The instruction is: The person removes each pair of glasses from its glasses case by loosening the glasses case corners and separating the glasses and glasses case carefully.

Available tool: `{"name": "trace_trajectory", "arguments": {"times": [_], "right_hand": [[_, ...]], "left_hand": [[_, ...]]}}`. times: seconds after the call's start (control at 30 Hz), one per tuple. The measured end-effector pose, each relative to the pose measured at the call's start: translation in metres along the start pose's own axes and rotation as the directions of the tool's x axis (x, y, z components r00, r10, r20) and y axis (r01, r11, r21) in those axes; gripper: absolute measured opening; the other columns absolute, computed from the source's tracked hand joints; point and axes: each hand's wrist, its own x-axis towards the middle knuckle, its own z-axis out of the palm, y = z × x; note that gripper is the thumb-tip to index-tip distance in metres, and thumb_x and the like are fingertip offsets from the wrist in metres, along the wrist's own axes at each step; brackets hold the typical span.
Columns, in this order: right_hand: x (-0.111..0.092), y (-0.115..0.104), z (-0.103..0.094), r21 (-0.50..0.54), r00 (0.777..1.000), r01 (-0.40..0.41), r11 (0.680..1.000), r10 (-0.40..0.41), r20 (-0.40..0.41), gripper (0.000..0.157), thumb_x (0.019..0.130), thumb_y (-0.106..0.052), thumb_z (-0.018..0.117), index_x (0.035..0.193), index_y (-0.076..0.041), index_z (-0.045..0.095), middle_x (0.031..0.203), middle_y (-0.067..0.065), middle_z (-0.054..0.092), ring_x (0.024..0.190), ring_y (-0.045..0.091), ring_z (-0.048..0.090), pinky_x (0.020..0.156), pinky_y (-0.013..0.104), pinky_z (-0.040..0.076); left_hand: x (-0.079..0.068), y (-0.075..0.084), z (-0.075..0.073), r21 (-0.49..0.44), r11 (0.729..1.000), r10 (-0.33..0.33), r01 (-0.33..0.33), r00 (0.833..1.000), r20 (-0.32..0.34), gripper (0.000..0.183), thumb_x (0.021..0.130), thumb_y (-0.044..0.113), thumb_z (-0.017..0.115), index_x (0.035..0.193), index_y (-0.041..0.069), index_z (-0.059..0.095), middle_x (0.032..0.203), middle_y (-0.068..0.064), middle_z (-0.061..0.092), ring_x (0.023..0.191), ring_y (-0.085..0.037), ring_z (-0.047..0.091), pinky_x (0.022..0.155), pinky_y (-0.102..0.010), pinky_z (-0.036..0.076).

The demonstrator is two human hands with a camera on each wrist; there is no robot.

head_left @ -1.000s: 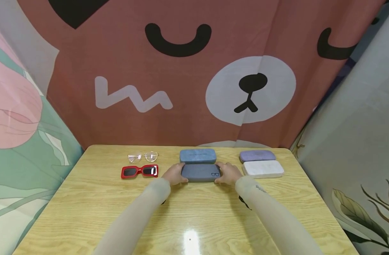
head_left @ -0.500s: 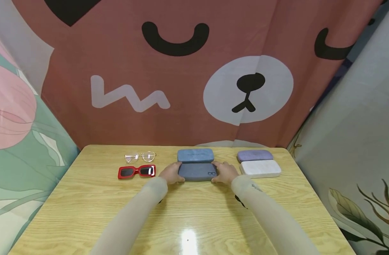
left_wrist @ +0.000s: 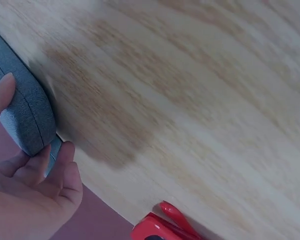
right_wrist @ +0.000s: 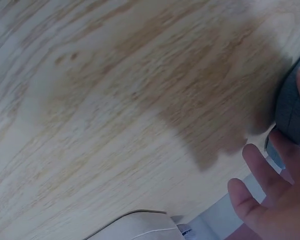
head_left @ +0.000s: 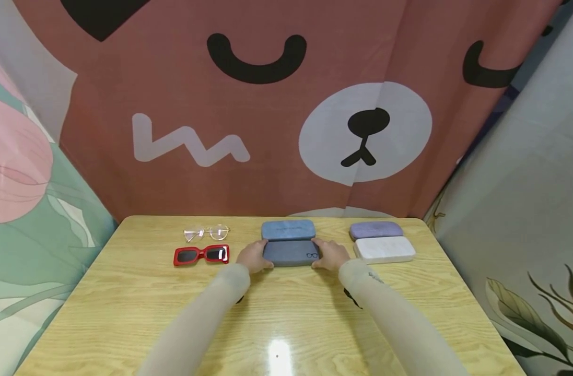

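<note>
A dark grey-blue glasses case (head_left: pixel 288 254) with a small spectacles print on its right end lies in front of a lighter blue glasses case (head_left: pixel 288 230). My left hand (head_left: pixel 253 256) grips its left end, thumb on the near side and fingers toward the back. At the opposite end my right hand (head_left: pixel 332 254) holds it the same way. Both wrist views show thumb and fingers around the rounded ends of the grey-blue case (left_wrist: pixel 27 102). Some fingers of the right hand (right_wrist: pixel 275 195) are spread off the case.
Red-framed sunglasses (head_left: pixel 201 254) lie on the left of the wooden table (head_left: pixel 286 308), with thin-framed clear glasses (head_left: pixel 219 232) behind them. To the right, a white case (head_left: pixel 385 249) sits in front of a purple case (head_left: pixel 375 228). A bear-patterned curtain (head_left: pixel 267 183) hangs behind the table.
The grey-blue case has shifted very slightly left, closer in line with the blue case behind it. Both hands keep their hold. The head view has turned a little.
</note>
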Motion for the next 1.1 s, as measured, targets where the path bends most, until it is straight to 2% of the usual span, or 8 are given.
{"name": "trace_trajectory", "arguments": {"times": [0.2,0.47,0.9,1.1], "right_hand": [[0.0,-0.001,0.0,0.068,1.0,-0.016,0.998,0.015,0.017,0.079,0.08,-0.026,0.081,0.147,-0.008,0.042,0.137,0.019,0.053,0.119,0.037,0.055,0.092,0.05,0.048],[-0.003,-0.003,0.001,0.095,1.0,-0.007,0.995,0.006,0.015,0.079,0.082,-0.024,0.079,0.148,-0.005,0.039,0.132,0.023,0.056,0.114,0.038,0.058,0.093,0.049,0.048],[-0.003,-0.003,0.007,0.113,1.0,-0.024,0.993,0.023,0.008,0.078,0.085,-0.024,0.077,0.15,-0.006,0.036,0.128,0.025,0.058,0.112,0.039,0.058,0.094,0.05,0.047],[-0.004,-0.003,0.006,0.116,1.0,-0.022,0.993,0.022,0.002,0.078,0.085,-0.023,0.076,0.15,-0.006,0.036,0.126,0.026,0.059,0.11,0.04,0.059,0.094,0.05,0.047]], "left_hand": [[-0.001,0.0,0.002,-0.054,0.998,-0.027,0.026,0.999,-0.022,0.079,0.078,0.021,0.083,0.142,-0.004,0.044,0.139,-0.022,0.05,0.126,-0.038,0.049,0.103,-0.048,0.04],[-0.006,0.003,0.004,-0.121,0.991,-0.07,0.063,0.996,-0.053,0.078,0.077,0.019,0.083,0.141,-0.004,0.045,0.138,-0.023,0.051,0.126,-0.038,0.049,0.103,-0.049,0.039],[-0.007,0.002,0.011,-0.082,0.992,-0.101,0.094,0.991,-0.089,0.078,0.079,0.022,0.081,0.142,-0.004,0.043,0.135,-0.023,0.054,0.123,-0.038,0.052,0.1,-0.05,0.042],[-0.007,0.004,0.01,-0.084,0.992,-0.106,0.098,0.99,-0.092,0.077,0.079,0.023,0.082,0.141,-0.004,0.045,0.134,-0.023,0.054,0.122,-0.039,0.052,0.099,-0.05,0.043]]}}
